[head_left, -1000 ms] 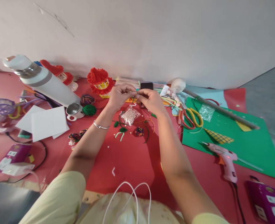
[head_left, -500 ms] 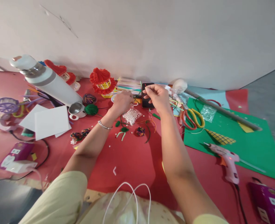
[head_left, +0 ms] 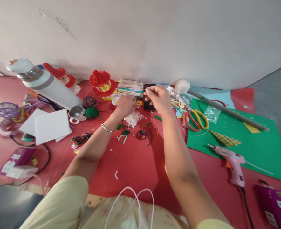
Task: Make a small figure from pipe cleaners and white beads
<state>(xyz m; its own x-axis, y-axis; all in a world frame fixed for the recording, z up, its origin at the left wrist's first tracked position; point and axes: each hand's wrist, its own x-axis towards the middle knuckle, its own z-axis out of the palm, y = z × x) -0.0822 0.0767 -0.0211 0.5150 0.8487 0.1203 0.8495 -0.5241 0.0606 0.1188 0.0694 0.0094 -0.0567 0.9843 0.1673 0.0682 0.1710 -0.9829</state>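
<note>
My left hand (head_left: 125,105) is closed above a heap of white pearl beads (head_left: 133,119), fingers curled down; whatever it grips is hidden. My right hand (head_left: 159,98) pinches thumb against index finger in front of a black phone (head_left: 150,105). A thin reddish tip shows by those fingertips, too small to name. Below the hands lie dark green yarn pieces (head_left: 125,132), a multicoloured yarn pompom (head_left: 142,134) and a bent pale green strip (head_left: 124,139). A green yarn ball (head_left: 92,112) sits left of my left hand.
To the left are a steel mug (head_left: 77,114), a white bottle (head_left: 51,86) and white cards (head_left: 52,126). Red-and-yellow yarn craft (head_left: 103,83) stands by the wall. On the right are scissors (head_left: 197,120), a pink glue gun (head_left: 232,162), green sheet (head_left: 255,152) and grey rod (head_left: 228,111).
The view has shifted slightly. My right hand has come a little closer to my left, its thumb and index finger still pinched. My left hand stays closed over the beads.
</note>
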